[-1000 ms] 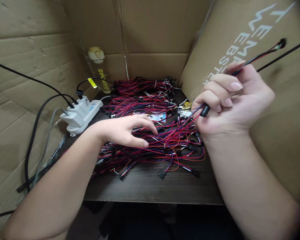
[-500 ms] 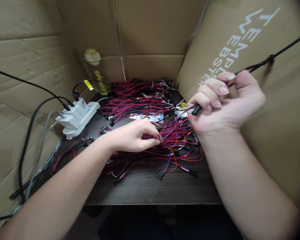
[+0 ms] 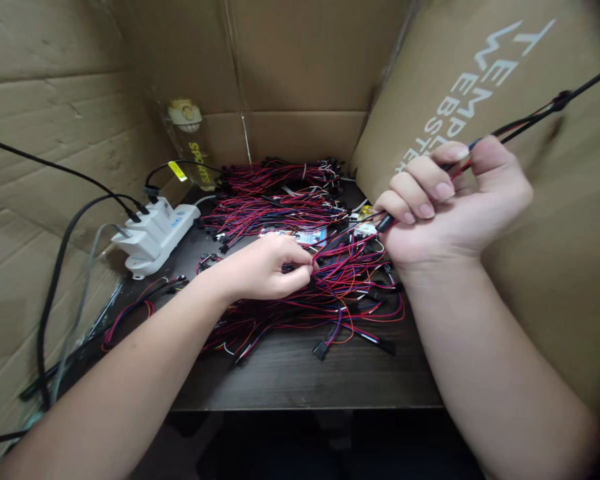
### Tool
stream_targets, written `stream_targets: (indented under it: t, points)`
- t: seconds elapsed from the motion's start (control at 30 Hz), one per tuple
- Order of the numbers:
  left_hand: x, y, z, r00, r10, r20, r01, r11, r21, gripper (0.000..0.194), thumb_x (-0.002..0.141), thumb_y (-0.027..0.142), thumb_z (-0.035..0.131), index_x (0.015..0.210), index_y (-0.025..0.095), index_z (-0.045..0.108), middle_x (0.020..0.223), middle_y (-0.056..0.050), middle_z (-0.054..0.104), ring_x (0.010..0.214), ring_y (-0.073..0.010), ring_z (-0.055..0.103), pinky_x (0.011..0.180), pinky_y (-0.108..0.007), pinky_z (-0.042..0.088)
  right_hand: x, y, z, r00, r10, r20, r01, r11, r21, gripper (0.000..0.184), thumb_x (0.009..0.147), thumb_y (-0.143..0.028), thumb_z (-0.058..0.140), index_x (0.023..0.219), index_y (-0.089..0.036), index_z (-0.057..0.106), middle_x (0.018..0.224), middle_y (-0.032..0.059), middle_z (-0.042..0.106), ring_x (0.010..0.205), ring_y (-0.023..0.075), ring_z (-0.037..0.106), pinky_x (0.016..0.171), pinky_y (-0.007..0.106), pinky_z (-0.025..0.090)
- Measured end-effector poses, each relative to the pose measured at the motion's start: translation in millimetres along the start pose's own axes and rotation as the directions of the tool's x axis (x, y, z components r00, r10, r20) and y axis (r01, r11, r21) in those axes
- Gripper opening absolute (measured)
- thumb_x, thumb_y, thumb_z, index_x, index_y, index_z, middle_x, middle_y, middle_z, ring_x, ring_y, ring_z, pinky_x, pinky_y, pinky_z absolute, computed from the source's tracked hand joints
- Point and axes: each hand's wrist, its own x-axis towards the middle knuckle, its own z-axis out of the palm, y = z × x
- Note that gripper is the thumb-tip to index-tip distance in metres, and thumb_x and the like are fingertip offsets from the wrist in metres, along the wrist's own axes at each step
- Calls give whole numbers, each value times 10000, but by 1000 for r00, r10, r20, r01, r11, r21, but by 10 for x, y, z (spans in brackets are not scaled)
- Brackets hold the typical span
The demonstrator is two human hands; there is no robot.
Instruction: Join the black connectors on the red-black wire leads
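My left hand (image 3: pixel 273 268) pinches the end of a few thin red and dark wires (image 3: pixel 341 239) over the wire pile. These wires run up to my right hand (image 3: pixel 450 207), whose fingers are curled around the same wire bundle. A short black sleeve (image 3: pixel 385 223) on the bundle sticks out below the right fingers. Past the right thumb, the wires lead to a black cable (image 3: pixel 591 78) stretching to the upper right. Below lies a tangled heap of red, blue and black wires (image 3: pixel 355 283) with black connectors (image 3: pixel 321 349). The left fingertips hide the exact wire ends.
Two more wire bundles (image 3: pixel 280 177) lie at the back of the dark table (image 3: pixel 300 387). A white power strip (image 3: pixel 155 240) with plugged-in cords sits left. A bottle with a pale lid (image 3: pixel 185 115) stands in the back corner. Cardboard walls (image 3: pixel 305 60) enclose the table.
My left hand has moved slightly left, and the wires between the hands look straighter. The black sleeve and the knot on the black cable have shifted a little.
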Motion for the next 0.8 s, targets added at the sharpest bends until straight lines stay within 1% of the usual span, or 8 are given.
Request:
stream_targets:
  t: [0.13, 0.23, 0.3, 0.43, 0.53, 0.63, 0.7, 0.8]
  points:
    - [-9, -7, -15, 989, 56, -137, -52, 998, 26, 237, 929, 190, 580, 826, 213, 792, 1017, -52, 802, 907, -174, 712, 856, -339, 534, 47, -23, -75, 997, 36, 61, -36, 999, 5, 182, 763, -348, 621, 667, -263, 492, 452, -50, 315, 432, 106, 145, 432, 298, 125]
    - [-15, -12, -45, 972, 35, -233, -32, 999, 15, 225, 942, 195, 583, 952, 208, 807, 1038, -65, 806, 907, -170, 719, 823, -326, 558, 72, -21, -89, 997, -2, 83, -4, 998, 65, 203, 778, -336, 618, 660, -252, 475, 459, -61, 288, 414, 91, 121, 429, 297, 97]
    - [-21, -20, -70, 960, 14, -281, -17, 1000, -7, 235, 951, 200, 585, 1057, 203, 795, 1027, -69, 806, 921, -171, 723, 835, -327, 569, 76, -9, -83, 996, -35, 83, 30, 998, 63, 225, 792, -343, 617, 655, -243, 469, 471, -69, 262, 400, 83, 117, 422, 293, 86]
    - [-37, -37, -123, 976, -18, -215, 6, 998, -56, 244, 983, 234, 567, 1101, 191, 776, 1032, -72, 802, 961, -168, 726, 871, -319, 574, 74, 5, -69, 995, -86, 47, 85, 996, 31, 231, 796, -354, 594, 644, -233, 470, 477, -76, 218, 385, 81, 114, 399, 279, 76]
    - [-48, -48, -126, 987, -44, -154, 46, 999, 8, 271, 970, 255, 587, 1185, 192, 741, 1108, -80, 788, 1016, -191, 712, 915, -351, 557, 83, -9, -79, 994, -107, 13, 106, 992, 62, 208, 788, -315, 580, 638, -225, 468, 468, -77, 208, 388, 76, 103, 393, 258, 76]
    - [-40, -63, -67, 998, -38, -50, 43, 995, 86, 315, 943, 293, 632, 1232, 193, 707, 1178, -81, 768, 1074, -219, 686, 967, -392, 526, 94, -14, -95, 994, -110, 4, 110, 991, 78, 216, 789, -313, 591, 636, -225, 467, 468, -82, 202, 388, 75, 100, 392, 248, 85]
    - [-22, -74, -3, 1000, -21, -16, 22, 995, 96, 282, 938, 325, 653, 1178, 191, 716, 1165, -75, 770, 1063, -220, 682, 983, -402, 509, 94, -5, -98, 994, -110, 9, 109, 991, 77, 231, 799, -333, 590, 634, -226, 469, 469, -83, 200, 385, 77, 103, 389, 254, 88]
    - [8, -90, 76, 999, -11, -40, 15, 996, 89, 166, 944, 326, 657, 1014, 196, 732, 1035, -44, 786, 967, -198, 679, 935, -382, 503, 79, 17, -86, 994, -105, 18, 103, 991, 83, 243, 826, -346, 565, 636, -223, 476, 474, -81, 202, 384, 78, 110, 391, 259, 92]
